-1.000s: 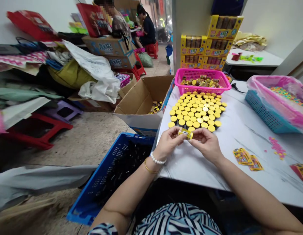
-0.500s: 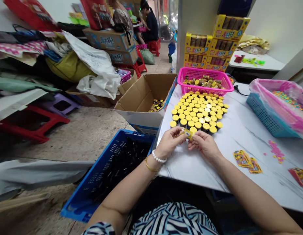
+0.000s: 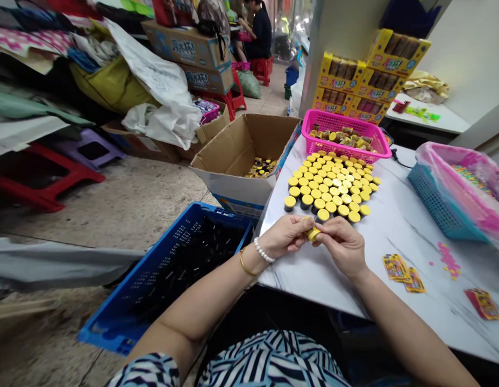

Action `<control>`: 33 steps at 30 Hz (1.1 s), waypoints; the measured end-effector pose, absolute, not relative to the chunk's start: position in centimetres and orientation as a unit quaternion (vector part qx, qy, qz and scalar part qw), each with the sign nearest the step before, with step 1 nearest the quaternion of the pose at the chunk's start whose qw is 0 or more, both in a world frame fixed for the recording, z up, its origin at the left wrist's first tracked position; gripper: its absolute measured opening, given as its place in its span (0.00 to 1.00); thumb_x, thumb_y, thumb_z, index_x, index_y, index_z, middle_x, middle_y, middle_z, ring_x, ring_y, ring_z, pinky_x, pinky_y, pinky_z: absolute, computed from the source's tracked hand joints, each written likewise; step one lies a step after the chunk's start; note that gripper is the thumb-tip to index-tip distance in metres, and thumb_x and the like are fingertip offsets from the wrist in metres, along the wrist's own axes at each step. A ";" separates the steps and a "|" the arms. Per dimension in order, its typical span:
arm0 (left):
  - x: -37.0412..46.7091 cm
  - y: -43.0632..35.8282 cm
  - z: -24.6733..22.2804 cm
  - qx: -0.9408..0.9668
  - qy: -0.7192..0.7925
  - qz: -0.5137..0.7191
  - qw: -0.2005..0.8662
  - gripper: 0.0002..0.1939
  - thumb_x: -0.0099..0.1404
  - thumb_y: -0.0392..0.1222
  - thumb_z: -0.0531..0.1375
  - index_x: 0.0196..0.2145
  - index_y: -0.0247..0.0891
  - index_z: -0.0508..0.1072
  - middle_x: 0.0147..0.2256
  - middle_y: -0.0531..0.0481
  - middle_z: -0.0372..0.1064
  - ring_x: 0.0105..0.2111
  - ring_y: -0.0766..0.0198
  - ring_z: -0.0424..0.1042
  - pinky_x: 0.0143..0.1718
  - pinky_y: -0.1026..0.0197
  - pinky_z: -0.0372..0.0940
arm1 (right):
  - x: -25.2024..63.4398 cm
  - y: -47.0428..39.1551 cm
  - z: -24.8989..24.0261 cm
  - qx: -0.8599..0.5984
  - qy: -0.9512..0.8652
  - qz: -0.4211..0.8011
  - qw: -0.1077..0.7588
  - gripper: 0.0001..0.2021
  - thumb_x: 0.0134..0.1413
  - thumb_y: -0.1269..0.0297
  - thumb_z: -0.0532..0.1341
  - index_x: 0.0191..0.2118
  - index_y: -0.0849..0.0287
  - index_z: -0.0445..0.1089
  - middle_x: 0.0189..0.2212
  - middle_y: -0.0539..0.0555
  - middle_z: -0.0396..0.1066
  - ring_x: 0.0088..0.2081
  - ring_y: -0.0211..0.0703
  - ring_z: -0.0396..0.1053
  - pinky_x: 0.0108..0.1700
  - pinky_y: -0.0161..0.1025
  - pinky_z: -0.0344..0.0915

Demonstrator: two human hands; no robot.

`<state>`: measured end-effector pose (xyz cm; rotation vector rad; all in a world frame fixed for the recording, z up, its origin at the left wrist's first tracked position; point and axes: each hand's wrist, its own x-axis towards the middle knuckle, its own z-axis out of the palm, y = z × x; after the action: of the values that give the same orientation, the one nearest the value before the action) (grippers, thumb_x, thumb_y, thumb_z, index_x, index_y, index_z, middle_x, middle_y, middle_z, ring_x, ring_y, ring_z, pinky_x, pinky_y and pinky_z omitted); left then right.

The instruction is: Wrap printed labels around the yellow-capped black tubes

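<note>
A small yellow printed label [image 3: 313, 233] is pinched between both hands just above the table's near-left edge. It looks curled, and the fingers cover much of it, so I cannot tell if anything is inside. My left hand [image 3: 289, 236], with a pearl bracelet and a gold bangle at the wrist, is closed on its left side. On its right side, the fingertips of my right hand [image 3: 341, 244] are closed too. Right beyond the fingers stand rows of small dark cups with yellow lids [image 3: 326, 185]. Stacked printed labels [image 3: 397, 269] lie to the right.
A pink basket [image 3: 346, 148] of similar cups stands behind the rows. Left of the table are an open carton [image 3: 221, 153] and a blue crate [image 3: 112, 301] of black pieces. Pink pieces [image 3: 449, 260], more labels [image 3: 482, 303] and a lined teal basket [image 3: 439, 199] are at right.
The label was spread fairly flat between my fingertips; now it is curled and more covered by them. My right hand has turned, knuckles higher. The view has shifted slightly.
</note>
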<state>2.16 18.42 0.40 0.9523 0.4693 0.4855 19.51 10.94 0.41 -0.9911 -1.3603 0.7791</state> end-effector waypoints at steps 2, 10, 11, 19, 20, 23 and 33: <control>2.1 18.4 0.3 0.445 0.227 0.228 0.836 0.28 0.62 0.64 0.66 0.35 0.31 0.73 0.26 0.48 0.72 0.14 0.78 0.51 0.11 0.71 0.41 | 19.3 10.8 0.3 -0.429 -0.592 0.343 0.591 0.12 0.59 0.70 0.69 0.47 0.48 0.80 0.42 0.52 0.70 0.33 0.39 0.77 0.35 0.42 0.80; 1.6 18.5 0.2 0.373 0.226 0.247 0.865 0.34 0.62 0.69 0.63 0.47 0.34 0.70 0.23 0.53 0.70 0.12 0.75 0.56 0.11 0.72 0.44 | 19.9 12.0 1.0 -0.457 -0.561 0.372 0.581 0.05 0.55 0.66 0.71 0.39 0.52 0.81 0.41 0.52 0.70 0.34 0.42 0.78 0.34 0.46 0.83; 1.6 18.6 0.2 0.364 0.226 0.244 0.870 0.33 0.62 0.69 0.63 0.49 0.34 0.69 0.23 0.53 0.70 0.13 0.74 0.57 0.11 0.72 0.46 | 20.5 13.6 1.9 -0.481 -0.545 0.361 0.584 0.06 0.54 0.64 0.72 0.39 0.53 0.81 0.41 0.52 0.71 0.34 0.42 0.78 0.34 0.45 0.83; 1.2 18.1 0.2 0.454 0.227 0.197 0.839 0.29 0.61 0.59 0.68 0.49 0.34 0.70 0.26 0.53 0.70 0.16 0.74 0.61 0.13 0.72 0.51 | 26.5 25.1 13.4 -0.540 -0.576 0.211 0.577 0.17 0.54 0.61 0.70 0.50 0.58 0.78 0.37 0.51 0.76 0.35 0.39 0.78 0.41 0.45 0.79; 1.3 18.1 0.2 0.466 0.223 0.194 0.834 0.28 0.61 0.59 0.69 0.48 0.34 0.71 0.26 0.53 0.70 0.16 0.74 0.61 0.13 0.72 0.52 | 27.0 24.0 13.7 -0.557 -0.601 0.181 0.543 0.14 0.56 0.60 0.69 0.48 0.58 0.79 0.35 0.50 0.76 0.35 0.40 0.77 0.41 0.46 0.78; 1.3 18.2 0.2 0.493 0.218 0.187 0.821 0.24 0.63 0.57 0.68 0.45 0.34 0.74 0.27 0.52 0.69 0.18 0.74 0.61 0.14 0.72 0.53 | 28.3 17.1 12.3 -0.624 -0.661 0.018 0.417 0.08 0.59 0.59 0.67 0.42 0.53 0.82 0.35 0.51 0.77 0.37 0.42 0.74 0.46 0.48 0.74; 1.9 18.0 0.6 0.585 0.252 0.160 0.754 0.20 0.63 0.55 0.67 0.40 0.34 0.77 0.27 0.51 0.69 0.18 0.73 0.59 0.16 0.69 0.51 | 35.0 -1.8 -1.8 -0.755 -0.583 -0.084 0.288 0.04 0.60 0.61 0.67 0.34 0.51 0.80 0.24 0.52 0.67 0.30 0.48 0.65 0.33 0.47 0.62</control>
<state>1.89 17.96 0.65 1.2753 0.5498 0.3484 34.98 -1.77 -1.82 -2.0160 -1.5570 -0.2232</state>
